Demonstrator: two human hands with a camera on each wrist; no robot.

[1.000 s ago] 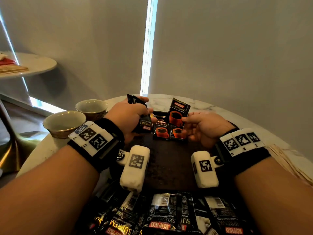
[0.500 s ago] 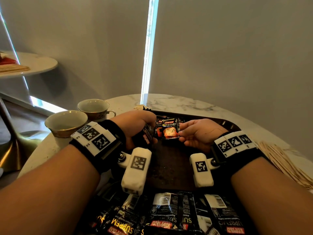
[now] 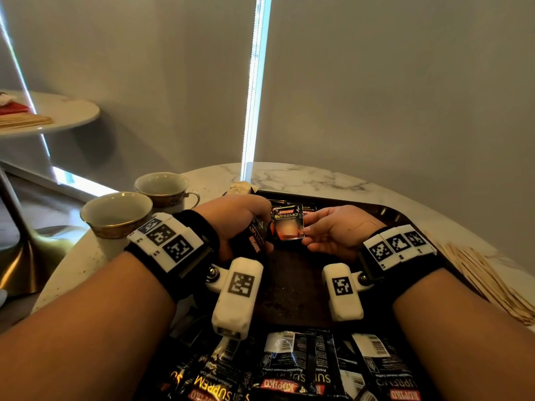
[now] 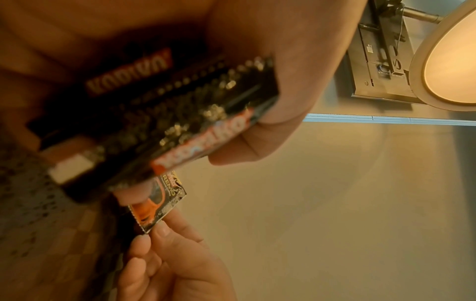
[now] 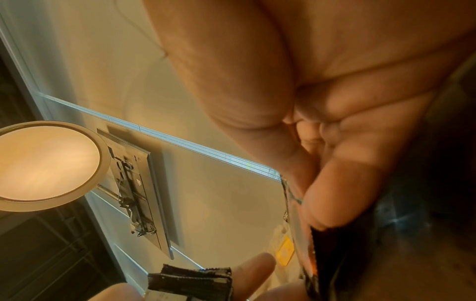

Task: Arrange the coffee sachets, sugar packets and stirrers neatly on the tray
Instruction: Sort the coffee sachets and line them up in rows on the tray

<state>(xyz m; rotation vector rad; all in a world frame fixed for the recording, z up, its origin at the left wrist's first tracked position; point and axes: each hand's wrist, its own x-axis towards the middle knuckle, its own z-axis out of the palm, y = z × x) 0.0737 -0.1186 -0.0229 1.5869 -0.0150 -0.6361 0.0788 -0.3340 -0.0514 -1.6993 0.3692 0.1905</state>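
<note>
Two gold-rimmed cups (image 3: 115, 211) (image 3: 163, 186) on the marble desk (image 3: 304, 176); side table (image 3: 66, 111) at left; round lamp (image 5: 46, 163) overhead.

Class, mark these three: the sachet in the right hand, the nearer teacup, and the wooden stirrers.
sachet (image 3: 288, 227), head view, on its printed front.
nearer teacup (image 3: 115, 211), head view, on its inner wall.
wooden stirrers (image 3: 489, 279), head view, mid-pile, right of the tray.
</note>
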